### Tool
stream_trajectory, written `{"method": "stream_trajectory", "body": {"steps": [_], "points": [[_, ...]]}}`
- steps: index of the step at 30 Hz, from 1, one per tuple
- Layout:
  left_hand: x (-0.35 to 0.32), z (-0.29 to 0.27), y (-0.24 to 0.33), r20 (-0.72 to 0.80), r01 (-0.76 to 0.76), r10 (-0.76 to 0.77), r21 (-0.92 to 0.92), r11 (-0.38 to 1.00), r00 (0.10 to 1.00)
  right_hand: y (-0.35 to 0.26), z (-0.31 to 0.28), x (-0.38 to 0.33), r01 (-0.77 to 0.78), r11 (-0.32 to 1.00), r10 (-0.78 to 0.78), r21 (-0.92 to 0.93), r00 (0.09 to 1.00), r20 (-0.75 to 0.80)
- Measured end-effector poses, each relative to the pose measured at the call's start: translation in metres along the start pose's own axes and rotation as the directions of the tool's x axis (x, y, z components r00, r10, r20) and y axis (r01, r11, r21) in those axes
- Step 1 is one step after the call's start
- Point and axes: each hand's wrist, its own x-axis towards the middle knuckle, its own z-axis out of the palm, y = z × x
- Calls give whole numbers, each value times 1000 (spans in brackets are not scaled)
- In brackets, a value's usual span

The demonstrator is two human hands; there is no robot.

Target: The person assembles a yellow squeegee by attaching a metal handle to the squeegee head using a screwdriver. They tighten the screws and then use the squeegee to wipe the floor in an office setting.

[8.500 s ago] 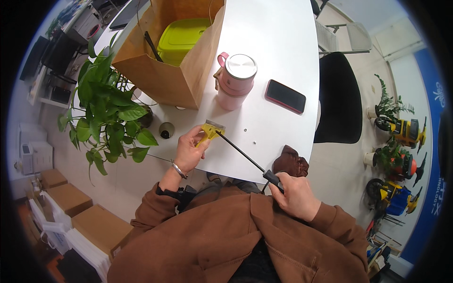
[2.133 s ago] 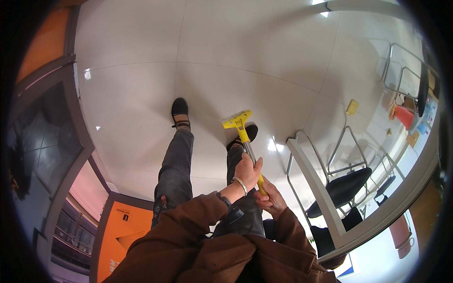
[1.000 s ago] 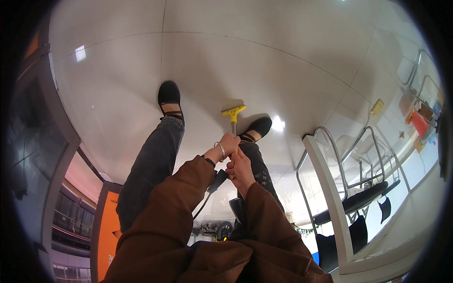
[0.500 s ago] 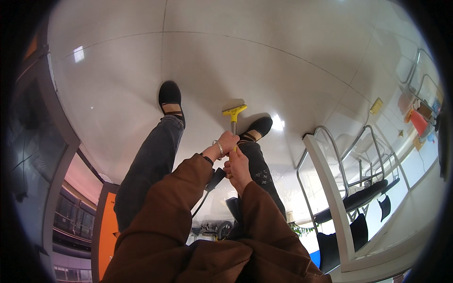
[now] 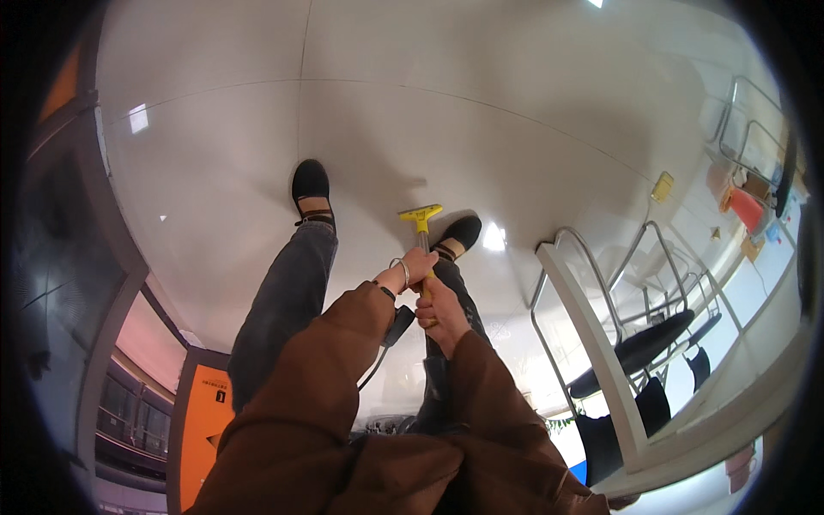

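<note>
A floor scraper with a yellow head [image 5: 420, 213] and a grey shaft points away from me, above the pale floor. My left hand [image 5: 417, 264], with a bracelet at the wrist, is closed around its shaft. Closer to me, my right hand [image 5: 441, 307] grips the yellow lower part of the handle. Most of that handle is hidden by my fingers. The scraper's head is between my two black shoes, nearer the right shoe [image 5: 460, 232]; the left shoe [image 5: 311, 182] stands farther off.
Glossy floor tiles [image 5: 223, 129] spread ahead. To my right are a white table edge [image 5: 592, 343] and metal-framed chairs with black seats [image 5: 657, 339]. A yellow object [image 5: 662, 186] lies beyond them. An orange panel [image 5: 204, 429] and a dark framed door [image 5: 64, 283] are at left.
The scraper's head has come slightly nearer to me, and the gap between it and its shadow has widened. Both hands keep their hold. The whole view has shifted a little.
</note>
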Motion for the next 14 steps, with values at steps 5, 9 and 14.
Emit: {"method": "stream_trajectory", "body": {"steps": [5,9,14], "points": [[-113,27,67,-74,-164,153,-168,972,985,10,-26,-119,94,995,-80,-34,953,291],[-201,35,125,-212,-553,511,-294,780,833,20,-40,-204,251,957,-125,-145,809,574],[-327,66,181,-240,-807,784,-332,488,573,36,-44,-255,598,692,-271,-404,735,622]]}}
